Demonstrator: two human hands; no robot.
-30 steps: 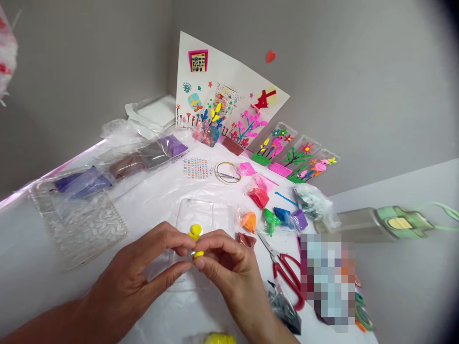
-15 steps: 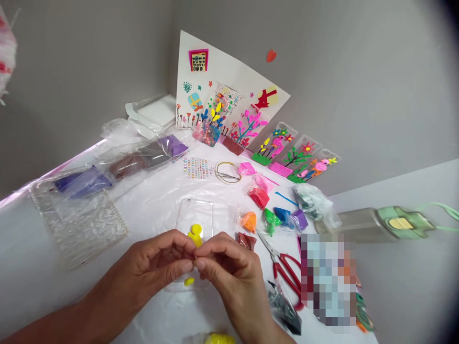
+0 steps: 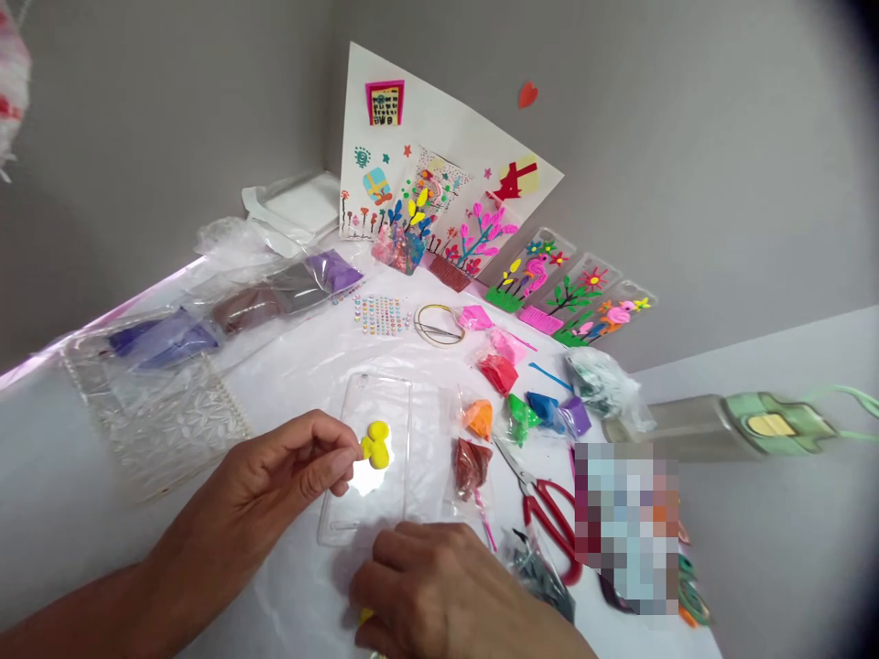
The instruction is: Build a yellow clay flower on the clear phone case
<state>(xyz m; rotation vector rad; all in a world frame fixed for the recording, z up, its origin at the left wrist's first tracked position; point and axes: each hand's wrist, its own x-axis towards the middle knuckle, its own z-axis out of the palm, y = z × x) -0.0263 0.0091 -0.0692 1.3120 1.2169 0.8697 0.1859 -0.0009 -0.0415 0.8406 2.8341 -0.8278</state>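
Note:
A clear phone case (image 3: 396, 499) lies flat on the white table covering. On it sits yellow clay (image 3: 378, 451) in rounded lumps joined together. My left hand (image 3: 295, 471) is over the case's left edge, thumb and forefinger pinched at a small yellow bit beside the lumps. Whether that bit is joined to them I cannot tell. Below the case, my right hand (image 3: 432, 586) is palm down with curled fingers. Some yellow shows between its fingers, and whatever they grip is mostly hidden.
Several bagged clays, including an orange one (image 3: 479, 418) and a brown one (image 3: 472, 465), lie to the right. Near them are red-handled scissors (image 3: 553, 526) and a bottle (image 3: 687, 428). Decorated cases (image 3: 528, 275) lean at the back. A textured clear sheet (image 3: 165, 426) lies left.
My hands were pinched together over the case and have parted. The right one has moved down toward me, the left slightly up and left. A small yellow piece low on the case no longer shows there.

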